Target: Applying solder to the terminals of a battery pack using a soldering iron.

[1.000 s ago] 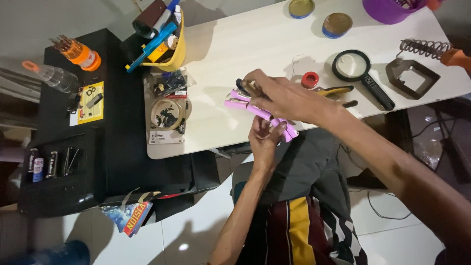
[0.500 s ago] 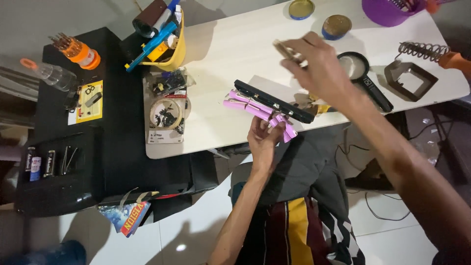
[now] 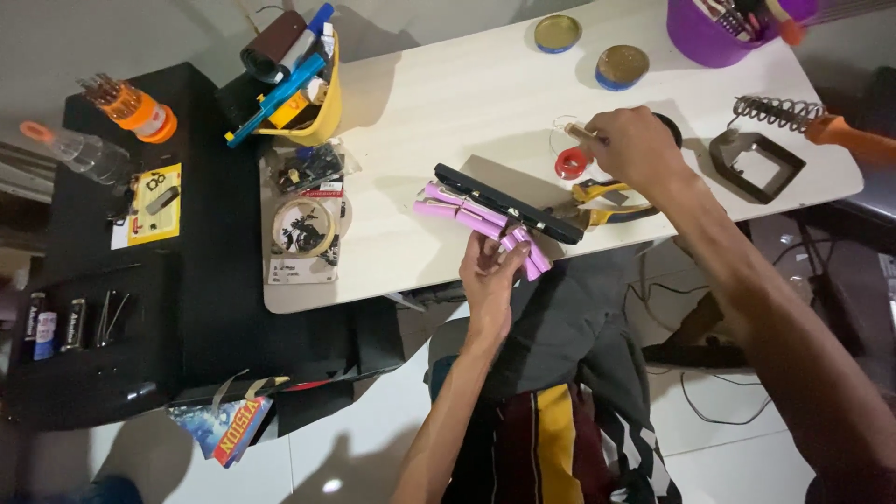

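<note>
Table: a long pale table (image 3: 485,103) runs across the room, with a black cabinet (image 3: 201,280) butted against its left end.
Purple tub: a purple tub (image 3: 714,33) of tools sits at the far right corner, well apart from both hands.
Yellow holder: a yellow holder (image 3: 322,93) stuffed with pens and tools stands at the far left corner.
Soldering stand: a black stand (image 3: 756,163) with a coiled spring rests just right of the right hand.
Pink pack: a row of pink cylinder cells (image 3: 467,217) with a black strip (image 3: 509,203) across it juts over the near table edge, its near end in the left hand.
Left hand: the left hand (image 3: 490,271) comes up from below, fingers closed around the pack's near end.
Right hand: the right hand (image 3: 635,145) is over the table beyond the pack, apart from it, pinching a small tan piece (image 3: 581,132).
Pliers: yellow-handled pliers (image 3: 602,203) lie just under the right hand.
Red spool: a small red spool (image 3: 571,164) sits beside the right hand's fingers.
</note>
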